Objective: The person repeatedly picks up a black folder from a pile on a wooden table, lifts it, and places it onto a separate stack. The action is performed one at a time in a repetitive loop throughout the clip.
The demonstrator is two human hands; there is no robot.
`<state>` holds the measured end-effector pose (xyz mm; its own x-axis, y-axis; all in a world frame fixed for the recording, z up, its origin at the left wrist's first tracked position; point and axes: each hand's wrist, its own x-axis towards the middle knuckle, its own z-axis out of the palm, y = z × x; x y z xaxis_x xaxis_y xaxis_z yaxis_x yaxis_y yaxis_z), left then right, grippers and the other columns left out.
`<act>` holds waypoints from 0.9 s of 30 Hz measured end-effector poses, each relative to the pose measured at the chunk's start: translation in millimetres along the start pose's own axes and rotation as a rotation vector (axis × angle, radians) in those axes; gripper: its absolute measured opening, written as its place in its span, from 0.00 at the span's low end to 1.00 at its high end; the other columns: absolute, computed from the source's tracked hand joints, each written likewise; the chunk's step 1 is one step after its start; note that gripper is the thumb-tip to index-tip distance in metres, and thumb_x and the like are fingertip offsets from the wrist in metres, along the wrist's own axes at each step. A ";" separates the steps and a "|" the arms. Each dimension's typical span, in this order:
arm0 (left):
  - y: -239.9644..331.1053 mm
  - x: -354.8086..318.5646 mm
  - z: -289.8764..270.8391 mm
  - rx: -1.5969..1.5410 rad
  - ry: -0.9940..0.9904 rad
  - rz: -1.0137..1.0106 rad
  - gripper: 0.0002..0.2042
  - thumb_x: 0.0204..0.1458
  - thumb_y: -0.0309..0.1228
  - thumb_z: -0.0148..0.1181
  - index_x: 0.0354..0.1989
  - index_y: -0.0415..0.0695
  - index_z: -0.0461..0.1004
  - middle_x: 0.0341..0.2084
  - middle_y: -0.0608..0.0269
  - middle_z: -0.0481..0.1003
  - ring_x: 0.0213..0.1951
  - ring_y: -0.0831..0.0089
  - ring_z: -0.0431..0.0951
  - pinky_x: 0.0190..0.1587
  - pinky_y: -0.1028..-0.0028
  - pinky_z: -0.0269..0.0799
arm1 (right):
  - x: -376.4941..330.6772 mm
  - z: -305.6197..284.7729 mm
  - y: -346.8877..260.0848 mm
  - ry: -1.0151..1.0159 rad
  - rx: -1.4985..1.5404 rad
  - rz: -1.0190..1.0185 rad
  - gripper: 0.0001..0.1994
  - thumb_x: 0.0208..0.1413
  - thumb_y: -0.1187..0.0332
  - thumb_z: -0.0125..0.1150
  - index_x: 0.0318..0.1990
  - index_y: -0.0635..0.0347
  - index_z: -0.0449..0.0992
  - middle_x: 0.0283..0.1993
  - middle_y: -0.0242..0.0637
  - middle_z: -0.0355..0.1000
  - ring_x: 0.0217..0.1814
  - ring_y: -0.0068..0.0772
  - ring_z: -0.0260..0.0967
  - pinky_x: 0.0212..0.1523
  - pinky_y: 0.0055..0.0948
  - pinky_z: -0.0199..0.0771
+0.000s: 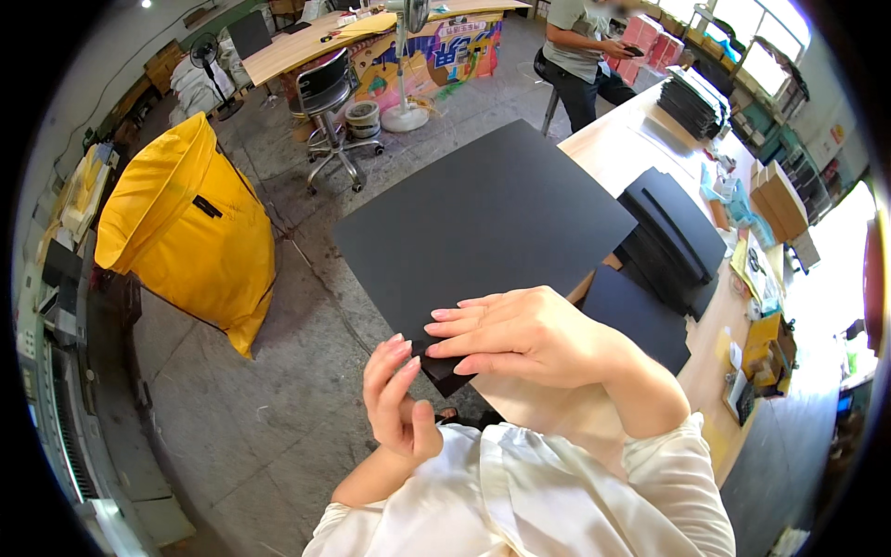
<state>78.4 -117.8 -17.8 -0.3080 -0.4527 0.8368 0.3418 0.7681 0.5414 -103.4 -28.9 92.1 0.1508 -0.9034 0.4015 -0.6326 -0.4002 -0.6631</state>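
A large matte black sheet of board point(492, 213) lies over the near end of the table and juts past its left edge. My right hand point(538, 339) rests palm down near the board's near corner, fingers stretched out and a little apart. Under its fingertips, a dark strip or folded edge point(449, 371) shows at that corner. My left hand point(397, 401) is raised just beside the corner, fingers loosely curved and thumb apart, with nothing visible between them. Whether its fingertips touch the board's edge, I cannot tell.
Black folded pieces point(673, 241) and a flat black sheet point(636, 316) lie on the wooden table point(599, 139) to the right. Further along are a black stack point(694, 102), boxes and a calculator point(739, 397). A yellow sack point(195, 232) stands left. Another person point(585, 56) sits beyond.
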 end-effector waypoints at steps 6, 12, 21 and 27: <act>-7.8 -2.8 3.7 0.090 -0.047 0.059 0.23 0.59 0.33 0.43 0.57 0.27 0.67 0.53 0.39 0.70 0.56 0.46 0.71 0.61 0.49 0.62 | 5.4 -0.8 -2.8 0.051 0.148 0.161 0.13 0.61 0.64 0.59 0.43 0.64 0.82 0.46 0.45 0.79 0.56 0.44 0.74 0.60 0.38 0.73; -9.1 -0.7 3.9 0.123 -0.086 0.085 0.24 0.61 0.34 0.40 0.59 0.26 0.65 0.54 0.38 0.69 0.56 0.47 0.70 0.61 0.48 0.61 | 7.4 -3.1 -2.5 0.050 0.230 0.220 0.12 0.61 0.66 0.58 0.41 0.66 0.82 0.45 0.45 0.79 0.56 0.45 0.75 0.60 0.37 0.73; -10.0 -1.3 5.3 0.140 -0.089 0.120 0.25 0.62 0.36 0.38 0.60 0.27 0.63 0.54 0.40 0.68 0.55 0.48 0.70 0.61 0.47 0.62 | 3.2 1.0 5.6 0.085 0.170 0.127 0.11 0.61 0.66 0.59 0.40 0.66 0.82 0.44 0.44 0.80 0.54 0.43 0.76 0.58 0.37 0.74; -9.2 1.4 2.6 0.231 -0.114 0.221 0.25 0.61 0.35 0.35 0.63 0.31 0.59 0.57 0.40 0.64 0.56 0.47 0.69 0.61 0.46 0.61 | 3.4 0.2 6.7 0.076 0.170 0.138 0.11 0.61 0.66 0.59 0.40 0.65 0.82 0.44 0.44 0.80 0.54 0.43 0.76 0.58 0.37 0.74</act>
<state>72.5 -124.4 -21.8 -0.3509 -0.2204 0.9101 0.2051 0.9302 0.3044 -107.0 -34.7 88.8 0.0101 -0.9397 0.3418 -0.5051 -0.2998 -0.8093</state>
